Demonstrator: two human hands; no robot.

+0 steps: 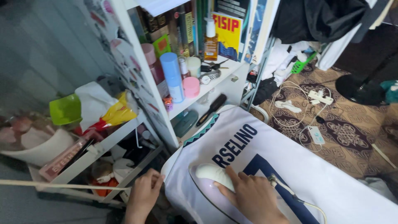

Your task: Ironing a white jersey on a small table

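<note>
We are gripping the iron with our right hand, pressing the white jersey. Our left hand is pinching the jersey's edge, fingers closed on the cloth.

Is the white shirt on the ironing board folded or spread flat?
Spread flat: the white shirt lies smooth across the board, under the iron.

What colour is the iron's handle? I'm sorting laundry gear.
White handle on a pale lilac body, head view.

A white jersey lies spread over the ironing board, an iron resting on it.
</note>
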